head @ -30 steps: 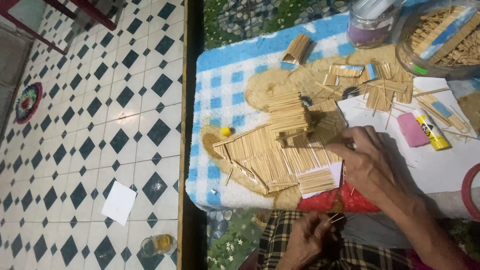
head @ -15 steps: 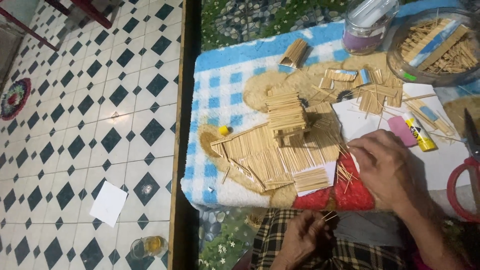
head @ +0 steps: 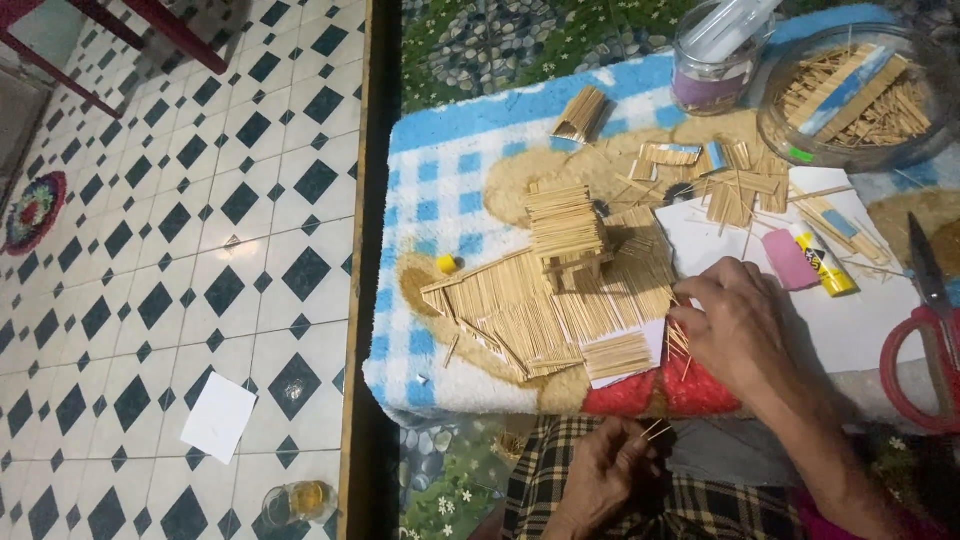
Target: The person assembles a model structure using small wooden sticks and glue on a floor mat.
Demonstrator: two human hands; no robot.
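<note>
Right hand pinching loose sticks just right of stick house, its long axis toward upper right; left hand lower down, gripping few sticks.

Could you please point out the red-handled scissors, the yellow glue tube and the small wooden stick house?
red-handled scissors (head: 925,330), head view, on the red handle loop.
yellow glue tube (head: 825,263), head view, on the middle of its body.
small wooden stick house (head: 563,228), head view, on its slatted roof.
</note>
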